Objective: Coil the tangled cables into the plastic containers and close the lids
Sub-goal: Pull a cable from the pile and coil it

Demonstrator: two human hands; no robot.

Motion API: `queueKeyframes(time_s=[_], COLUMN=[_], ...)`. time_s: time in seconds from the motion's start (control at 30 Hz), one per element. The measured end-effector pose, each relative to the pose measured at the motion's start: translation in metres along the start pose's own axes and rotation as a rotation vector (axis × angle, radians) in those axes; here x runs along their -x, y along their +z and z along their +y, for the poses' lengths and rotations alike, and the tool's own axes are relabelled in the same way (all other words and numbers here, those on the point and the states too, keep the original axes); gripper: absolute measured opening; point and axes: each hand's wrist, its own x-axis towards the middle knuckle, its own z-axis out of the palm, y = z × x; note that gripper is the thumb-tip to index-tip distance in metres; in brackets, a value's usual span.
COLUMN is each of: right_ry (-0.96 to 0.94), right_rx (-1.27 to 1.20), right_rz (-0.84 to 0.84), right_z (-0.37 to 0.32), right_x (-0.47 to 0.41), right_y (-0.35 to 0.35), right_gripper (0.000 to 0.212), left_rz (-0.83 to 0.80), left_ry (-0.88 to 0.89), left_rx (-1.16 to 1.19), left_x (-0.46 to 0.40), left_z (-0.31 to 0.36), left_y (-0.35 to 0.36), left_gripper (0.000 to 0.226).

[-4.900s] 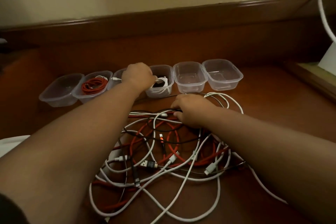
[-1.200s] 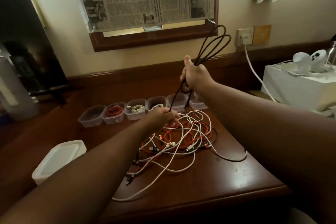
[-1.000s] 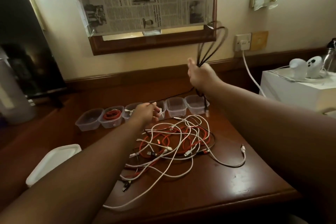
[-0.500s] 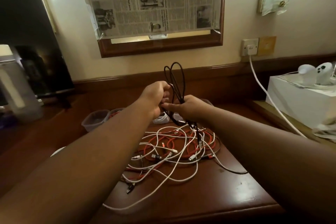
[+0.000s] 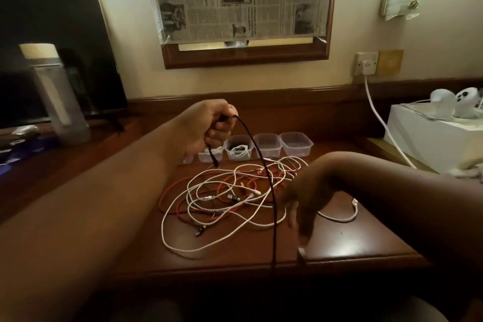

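Note:
My left hand (image 5: 213,125) is raised above the table and grips one end of a black cable (image 5: 266,178). The cable arcs down from the fist, past my right hand, and drops over the table's front edge. Its short end with a plug dangles below the fist. My right hand (image 5: 300,201) hovers low over the table with fingers hanging down beside the cable; whether it touches the cable I cannot tell. A tangle of white and red cables (image 5: 230,193) lies on the table. Behind it stands a row of clear plastic containers (image 5: 295,142); one holds a white cable (image 5: 239,150).
A white box (image 5: 431,136) with white devices on top stands at the right, with a white cord (image 5: 379,117) running up to a wall socket. A water bottle (image 5: 56,97) stands at the left. The wooden table's front edge (image 5: 261,266) is near me.
The hands have parted: my left hand rose with one end of the black cable while my right hand dropped low. The loops are gone and the cable now hangs long.

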Motion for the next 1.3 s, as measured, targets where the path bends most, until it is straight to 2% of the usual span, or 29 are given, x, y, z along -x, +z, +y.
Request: queueKeyframes(time_s=[0.1,0.17,0.2,0.27,0.3,0.33,0.37,0.4,0.47,0.53,0.6,0.7,0.77,0.83,0.9,0.97,1.03,1.1,1.17,1.23,1.3], right_ry=[-0.016,-0.067,-0.093,-0.143,-0.183,-0.231,-0.275,-0.307,-0.279,-0.236,-0.276,-0.341,-0.354,-0.431,-0.587,-0.766,-0.872,-0.924,-0.916,-0.848,-0.666], right_rx=[-0.054,-0.234,-0.337,-0.551,-0.646,-0.704,-0.722,-0.701,-0.6,-0.607,-0.784,-1.072,-1.192,-1.301,-1.436,-1.568,-1.694,-1.792,-1.792,-1.657,-1.282], right_rz=[0.105,0.32,0.504,0.979,1.177,1.292,1.303,1.23,1.024,0.889,0.77,0.621,0.533,0.392,0.286,0.249,0.299,0.405,0.637,0.963,1.267], right_z=[-0.001,-0.002,-0.004,-0.011,-0.015,-0.021,-0.028,-0.037,-0.053,-0.061,-0.063,-0.064,-0.069,-0.072,-0.072,-0.073,-0.072,-0.07,-0.063,-0.054,-0.041], right_x=[0.008,0.011,0.012,0.017,0.019,0.023,0.025,0.028,0.026,0.021,0.017,0.015,0.015,0.016,0.017,0.021,0.025,0.025,0.02,0.01,-0.001], right_y=[0.006,0.006,0.006,0.006,0.007,0.007,0.009,0.011,0.015,0.015,0.013,0.01,0.007,0.002,-0.006,-0.014,-0.024,-0.034,-0.043,-0.051,-0.056], right_gripper=[0.058,0.037,0.026,0.009,0.007,0.007,0.005,0.002,0.016,0.029,0.034,0.027,0.021,0.025,0.033,0.034,0.034,0.034,0.033,0.028,0.024], left_rz=[0.014,0.055,0.078,0.14,0.172,0.196,0.208,0.218,0.256,0.33,0.388,0.432,0.459,0.505,0.504,0.403,0.313,0.287,0.252,0.235,0.253], left_ry=[-0.009,-0.037,-0.049,-0.071,-0.081,-0.092,-0.106,-0.123,-0.144,-0.146,-0.148,-0.141,-0.104,-0.067,-0.048,-0.035,-0.025,-0.049,-0.08,-0.039,0.073], left_rx=[0.035,0.075,0.105,0.198,0.256,0.323,0.4,0.479,0.602,0.671,0.725,0.782,0.73,0.463,0.189,0.192,0.397,0.514,0.518,0.366,-0.037], left_x=[0.016,0.024,0.027,0.032,0.034,0.035,0.036,0.037,0.036,0.035,0.035,0.035,0.034,0.031,0.029,0.029,0.029,0.028,0.03,0.032,0.036], left_z=[0.007,0.009,0.009,0.009,0.008,0.006,0.004,0.003,0.0,-0.001,-0.001,0.001,0.002,-0.003,-0.011,-0.022,-0.029,-0.033,-0.035,-0.038,-0.039], left_y=[0.009,0.018,0.023,0.033,0.038,0.042,0.046,0.05,0.058,0.063,0.064,0.06,0.056,0.051,0.046,0.045,0.051,0.058,0.065,0.066,0.062], left_gripper=[0.02,0.023,0.024,0.026,0.026,0.027,0.027,0.028,0.029,0.028,0.023,0.018,0.014,0.011,0.017,0.027,0.037,0.029,0.02,0.024,0.027])
